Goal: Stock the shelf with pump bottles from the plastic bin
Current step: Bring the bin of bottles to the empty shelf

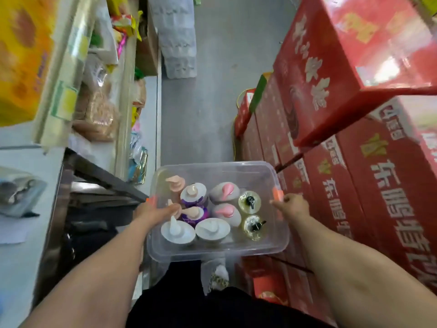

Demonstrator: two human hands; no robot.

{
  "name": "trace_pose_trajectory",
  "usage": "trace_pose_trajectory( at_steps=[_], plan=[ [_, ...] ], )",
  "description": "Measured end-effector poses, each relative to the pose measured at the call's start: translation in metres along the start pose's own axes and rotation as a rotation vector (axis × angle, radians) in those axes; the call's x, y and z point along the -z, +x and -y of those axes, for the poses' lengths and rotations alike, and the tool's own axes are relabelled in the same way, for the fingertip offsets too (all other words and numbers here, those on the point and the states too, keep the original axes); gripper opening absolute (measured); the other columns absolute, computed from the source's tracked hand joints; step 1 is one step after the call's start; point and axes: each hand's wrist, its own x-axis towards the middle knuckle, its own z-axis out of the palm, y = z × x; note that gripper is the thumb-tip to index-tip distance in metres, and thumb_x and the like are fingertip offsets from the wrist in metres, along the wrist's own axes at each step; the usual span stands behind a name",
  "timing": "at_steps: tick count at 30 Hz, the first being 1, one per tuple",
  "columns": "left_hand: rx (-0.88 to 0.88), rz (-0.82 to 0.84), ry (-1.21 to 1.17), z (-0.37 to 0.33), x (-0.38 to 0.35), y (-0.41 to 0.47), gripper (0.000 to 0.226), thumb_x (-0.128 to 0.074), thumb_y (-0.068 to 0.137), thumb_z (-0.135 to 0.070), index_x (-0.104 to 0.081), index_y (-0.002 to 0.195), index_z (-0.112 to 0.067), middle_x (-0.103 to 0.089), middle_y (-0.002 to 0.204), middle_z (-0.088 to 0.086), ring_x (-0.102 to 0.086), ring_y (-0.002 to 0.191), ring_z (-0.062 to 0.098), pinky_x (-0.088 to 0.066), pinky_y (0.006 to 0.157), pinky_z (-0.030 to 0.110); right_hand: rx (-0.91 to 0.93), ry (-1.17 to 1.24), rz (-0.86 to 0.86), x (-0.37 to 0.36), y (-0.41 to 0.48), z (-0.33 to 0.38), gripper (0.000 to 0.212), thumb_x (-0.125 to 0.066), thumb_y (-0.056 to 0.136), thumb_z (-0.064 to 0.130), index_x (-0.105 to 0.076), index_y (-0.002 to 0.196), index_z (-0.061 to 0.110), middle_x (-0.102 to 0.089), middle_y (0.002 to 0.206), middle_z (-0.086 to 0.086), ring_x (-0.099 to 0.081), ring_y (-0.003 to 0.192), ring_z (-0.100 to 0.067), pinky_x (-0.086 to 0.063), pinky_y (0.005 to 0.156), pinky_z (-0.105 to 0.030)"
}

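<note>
A clear plastic bin (236,170) with orange latches hangs in front of me above the aisle floor. Several pump bottles stand upright inside: white ones (177,230) at the near side, purple ones (194,197) in the middle, grey ones with pink pumps (224,191), and yellow ones with black pumps (249,201) on the right. My left hand (153,213) grips the bin's left rim, thumb over the edge. My right hand (292,204) grips the right rim by the orange latch (276,194). The shelf (132,74) runs along my left.
The left shelves hold bagged snacks and bread (99,112) and a yellow box (21,55). A dark metal frame (99,176) juts out low on the left. Stacked red cartons (354,150) wall the right side. The grey floor (201,102) runs ahead between them.
</note>
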Motion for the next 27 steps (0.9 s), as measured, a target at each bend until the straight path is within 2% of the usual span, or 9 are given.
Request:
trace_pose_trajectory(
  at_steps=[2, 4, 6, 10, 14, 18, 21, 24, 27],
  plan=[
    [-0.024, 0.030, -0.002, -0.025, 0.017, 0.031, 0.091, -0.079, 0.067, -0.063, -0.049, 0.140, -0.018, -0.053, 0.142, 0.009, -0.053, 0.125, 0.031, -0.046, 0.102, 0.039, -0.007, -0.008, -0.016, 0.007, 0.028, 0.030, 0.041, -0.079, 0.077, 0.051, -0.070, 0.084, 0.012, -0.072, 0.083, -0.011, -0.066, 0.084, -0.029, -0.041, 0.066, -0.030],
    [-0.047, 0.060, 0.053, -0.056, 0.037, 0.060, 0.093, -0.074, 0.070, -0.066, -0.044, 0.144, -0.019, -0.051, 0.145, 0.011, -0.051, 0.128, 0.032, -0.043, 0.104, 0.039, -0.025, 0.020, -0.015, 0.016, 0.052, 0.064, 0.040, -0.080, 0.076, 0.050, -0.070, 0.084, 0.013, -0.073, 0.086, -0.013, -0.068, 0.088, -0.029, -0.043, 0.069, -0.030],
    [-0.045, 0.052, 0.100, -0.088, 0.058, 0.086, 0.092, -0.072, 0.071, -0.068, -0.044, 0.144, -0.018, -0.050, 0.145, 0.012, -0.051, 0.128, 0.032, -0.042, 0.104, 0.039, -0.026, 0.043, -0.020, 0.027, 0.078, 0.098, 0.037, -0.081, 0.076, 0.048, -0.069, 0.080, 0.014, -0.072, 0.083, -0.013, -0.068, 0.085, -0.028, -0.043, 0.068, -0.029],
    [-0.062, 0.044, 0.077, -0.153, 0.098, 0.131, 0.104, -0.073, 0.061, -0.076, -0.042, 0.144, -0.023, -0.052, 0.143, 0.010, -0.056, 0.120, 0.032, -0.047, 0.098, 0.041, -0.026, 0.056, 0.010, 0.050, 0.136, 0.170, 0.044, -0.080, 0.077, 0.049, -0.073, 0.088, 0.007, -0.072, 0.082, -0.014, -0.068, 0.077, -0.027, -0.042, 0.059, -0.027],
    [-0.017, -0.019, 0.039, -0.215, 0.125, 0.180, 0.099, -0.075, 0.069, -0.067, -0.037, 0.150, -0.025, -0.049, 0.146, 0.010, -0.053, 0.126, 0.031, -0.044, 0.089, 0.034, -0.003, 0.071, 0.043, 0.071, 0.211, 0.236, 0.040, -0.079, 0.079, 0.046, -0.070, 0.090, 0.008, -0.067, 0.082, -0.012, -0.058, 0.080, -0.026, -0.039, 0.067, -0.028],
    [0.017, -0.050, 0.020, -0.275, 0.155, 0.229, 0.119, -0.071, 0.052, -0.084, -0.040, 0.149, -0.023, -0.058, 0.138, 0.012, -0.060, 0.117, 0.033, -0.048, 0.095, 0.039, 0.058, 0.024, 0.075, 0.098, 0.282, 0.306, 0.038, -0.080, 0.080, 0.045, -0.064, 0.074, 0.012, -0.067, 0.074, -0.012, -0.065, 0.079, -0.029, -0.039, 0.062, -0.030],
    [0.039, -0.080, -0.013, -0.326, 0.180, 0.265, 0.110, -0.073, 0.055, -0.079, -0.042, 0.146, -0.026, -0.061, 0.134, 0.013, -0.061, 0.116, 0.033, -0.049, 0.096, 0.040, 0.080, -0.027, 0.074, 0.124, 0.323, 0.362, 0.043, -0.077, 0.082, 0.044, -0.057, 0.064, 0.011, -0.059, 0.062, -0.006, -0.062, 0.075, -0.030, -0.033, 0.052, -0.031],
    [-0.001, -0.075, -0.017, -0.382, 0.205, 0.305, 0.103, -0.074, 0.063, -0.073, -0.040, 0.148, -0.026, -0.061, 0.133, 0.011, -0.064, 0.109, 0.030, -0.050, 0.080, 0.033, 0.080, -0.061, 0.084, 0.152, 0.369, 0.418, 0.044, -0.076, 0.082, 0.047, -0.058, 0.064, 0.011, -0.062, 0.064, -0.008, -0.063, 0.076, -0.030, -0.035, 0.060, -0.029],
    [-0.024, -0.066, -0.031, -0.437, 0.231, 0.353, 0.098, -0.073, 0.066, -0.071, -0.042, 0.147, -0.025, -0.066, 0.118, 0.009, -0.062, 0.080, 0.021, -0.042, 0.059, 0.026, 0.057, -0.051, 0.073, 0.176, 0.414, 0.469, 0.041, -0.078, 0.080, 0.049, -0.067, 0.071, 0.011, -0.069, 0.070, -0.010, -0.065, 0.073, -0.027, -0.041, 0.062, -0.030]
  ],
)
